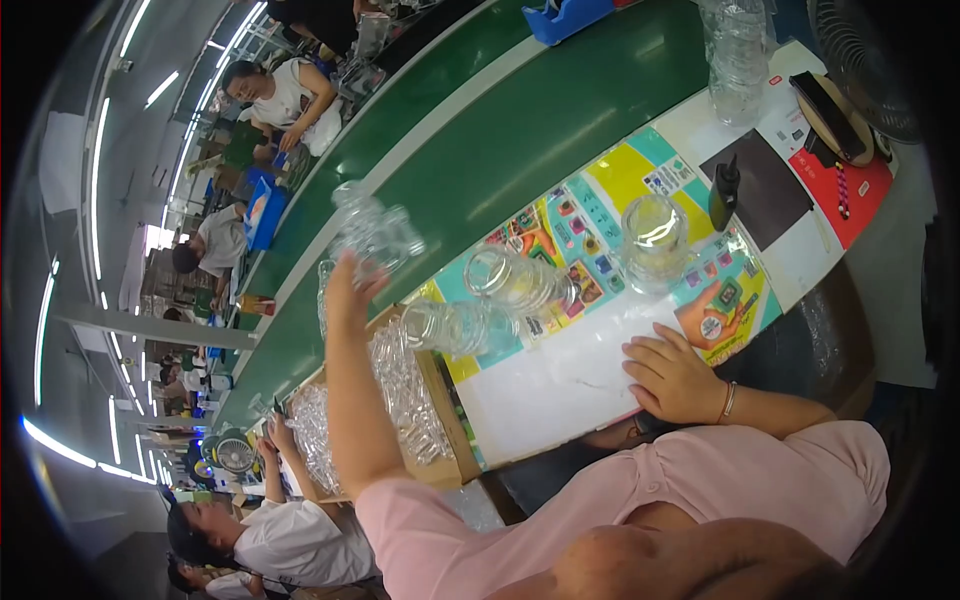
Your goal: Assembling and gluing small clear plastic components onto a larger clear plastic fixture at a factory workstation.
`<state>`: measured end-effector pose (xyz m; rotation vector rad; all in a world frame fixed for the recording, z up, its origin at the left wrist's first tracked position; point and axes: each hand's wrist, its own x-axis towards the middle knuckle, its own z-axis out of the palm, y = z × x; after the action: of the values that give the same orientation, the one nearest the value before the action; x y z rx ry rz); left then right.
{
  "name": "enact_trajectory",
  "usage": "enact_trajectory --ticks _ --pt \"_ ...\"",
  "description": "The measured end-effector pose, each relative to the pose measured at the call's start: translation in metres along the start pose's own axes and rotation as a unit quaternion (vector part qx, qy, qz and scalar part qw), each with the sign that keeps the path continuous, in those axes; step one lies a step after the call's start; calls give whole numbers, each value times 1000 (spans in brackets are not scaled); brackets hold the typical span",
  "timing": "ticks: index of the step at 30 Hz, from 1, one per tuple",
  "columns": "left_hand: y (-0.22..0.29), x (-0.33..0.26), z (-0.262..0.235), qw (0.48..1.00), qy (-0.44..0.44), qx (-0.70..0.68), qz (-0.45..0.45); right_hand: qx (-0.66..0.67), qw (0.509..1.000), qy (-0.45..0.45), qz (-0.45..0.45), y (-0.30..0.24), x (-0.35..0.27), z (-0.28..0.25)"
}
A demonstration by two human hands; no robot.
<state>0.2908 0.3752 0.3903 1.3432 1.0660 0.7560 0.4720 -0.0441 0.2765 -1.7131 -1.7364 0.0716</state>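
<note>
My left hand (352,288) is stretched over the green belt, its fingers closed around clear plastic pieces (375,228) that look like nested cups; their exact shape blurs. Flat on the white part of the printed board (560,395) rests my right hand (675,376), fingers spread and holding nothing. Between my hands, two clear plastic stacks (520,278) (458,328) lie on their sides. Another clear cup-shaped stack (655,243) stands beyond my right hand. Below my left forearm, a cardboard box (452,425) holds many small clear plastic parts (405,395).
A green conveyor belt (520,110) runs along the far side. To the right are a black dropper bottle (724,192), a phone on a stand (830,115), a fan (870,65) and a tall clear stack (735,70). A co-worker (285,535) sits at the left.
</note>
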Motion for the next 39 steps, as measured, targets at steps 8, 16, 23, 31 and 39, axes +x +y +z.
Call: enact_trajectory --ticks 8,16,23,31,39 --pt "-46 109 139 958 -252 -94 -97 -27 999 -32 1 4 3 2" --pt "-46 91 111 981 -159 74 -80 -37 999 -36 -1 2 3 4" --pt "-27 -40 -35 797 -80 546 246 -19 999 -31 6 -8 3 3" --pt "-82 -195 -208 718 170 674 8 -55 998 -29 -28 -11 -5 11" --pt "-128 -266 -283 764 279 582 28 -98 994 -17 -45 -18 -1 17"
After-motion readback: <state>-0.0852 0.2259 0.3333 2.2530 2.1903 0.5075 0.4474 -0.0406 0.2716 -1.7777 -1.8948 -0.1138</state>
